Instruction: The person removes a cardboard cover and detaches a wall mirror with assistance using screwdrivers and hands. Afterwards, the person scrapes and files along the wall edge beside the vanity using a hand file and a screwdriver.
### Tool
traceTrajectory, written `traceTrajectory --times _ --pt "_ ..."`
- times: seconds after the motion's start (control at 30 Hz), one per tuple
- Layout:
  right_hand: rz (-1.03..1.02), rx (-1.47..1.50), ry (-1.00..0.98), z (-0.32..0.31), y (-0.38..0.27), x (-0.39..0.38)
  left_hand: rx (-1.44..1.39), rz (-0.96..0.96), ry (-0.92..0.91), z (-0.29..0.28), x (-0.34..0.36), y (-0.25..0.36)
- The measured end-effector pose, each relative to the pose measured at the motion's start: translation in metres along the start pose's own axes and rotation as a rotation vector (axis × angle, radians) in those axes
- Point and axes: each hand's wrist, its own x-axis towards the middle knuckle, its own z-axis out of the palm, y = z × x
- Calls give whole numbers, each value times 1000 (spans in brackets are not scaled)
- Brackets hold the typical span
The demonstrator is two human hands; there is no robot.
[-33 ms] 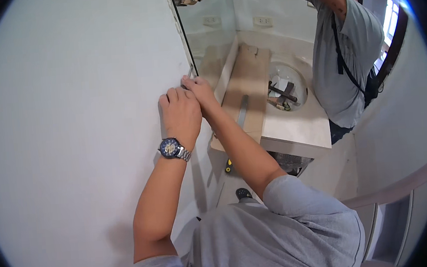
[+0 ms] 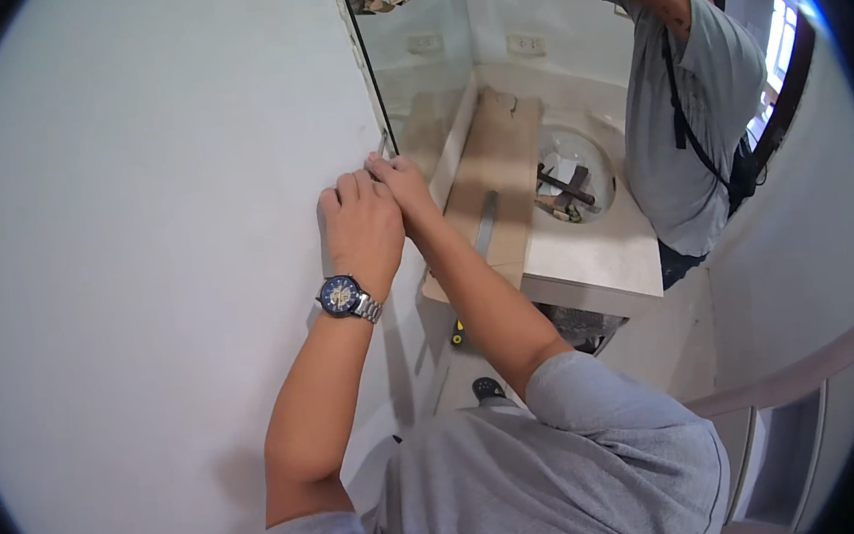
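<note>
My left hand point(image 2: 362, 227), a metal watch point(image 2: 339, 296) on its wrist, rests against the white wall point(image 2: 164, 237) with its fingers bent and drawn together. My right hand point(image 2: 404, 186) meets it at the fingertips, close to the lower end of a dark-edged glass panel point(image 2: 422, 77). A thin, light strip point(image 2: 383, 142) shows just beyond my right fingertips, by the panel's edge. What the fingers of both hands close on is mostly hidden, and its kind cannot be told.
On the right, a wooden board point(image 2: 498, 151) bearing a metal ruler point(image 2: 487, 220) lies across the counter point(image 2: 593, 272). Tools including a hammer point(image 2: 569, 187) lie in the round basin point(image 2: 593, 143). Another person point(image 2: 688, 146) in a grey shirt stands beyond, arm raised. A yellow-black tool point(image 2: 457, 333) is below.
</note>
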Motion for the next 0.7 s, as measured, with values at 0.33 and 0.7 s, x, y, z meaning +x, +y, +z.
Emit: traceTrajectory --times 0.33,0.7 --pt "0 379 -34 23 -5 -22 69 201 43 -32 0 -30" --pt "-12 199 22 16 -16 9 144 334 190 7 31 -41"
